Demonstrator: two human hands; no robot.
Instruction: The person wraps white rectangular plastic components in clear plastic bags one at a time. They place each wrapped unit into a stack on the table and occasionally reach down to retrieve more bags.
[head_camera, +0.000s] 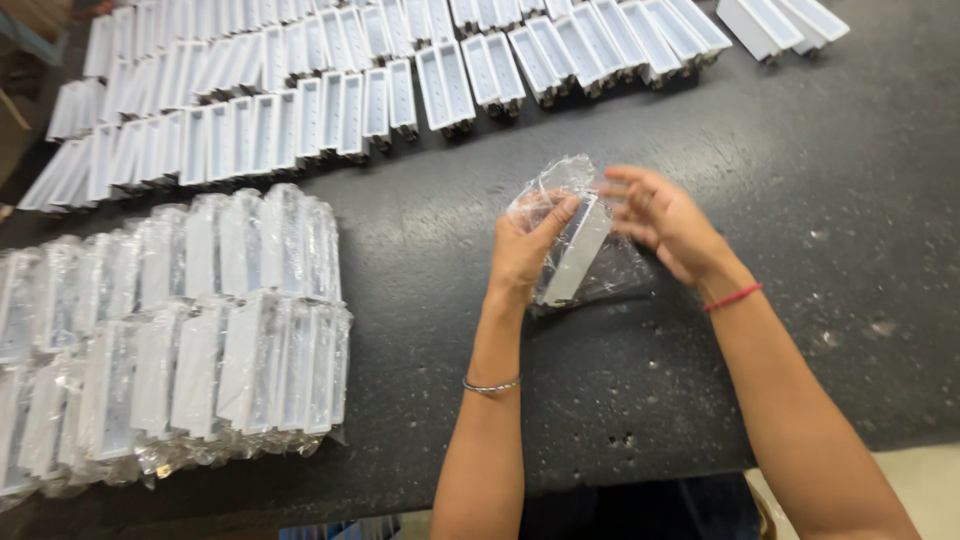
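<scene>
My left hand (528, 243) grips a long white plastic part (578, 250) that sits inside a clear plastic bag (560, 180), thumb pressed on the bag's upper side. My right hand (665, 220) is at the bag's right side, fingers spread and touching the film. The bagged part rests tilted on the dark table (760, 180) near its middle. A thin bangle is on my left wrist and a red string on my right wrist.
Two stacked rows of bagged white parts (200, 320) lie at the left. Several rows of unbagged white tray-like parts (330, 90) line the far side of the table. The table's near edge runs along the bottom, with pale floor at the lower right.
</scene>
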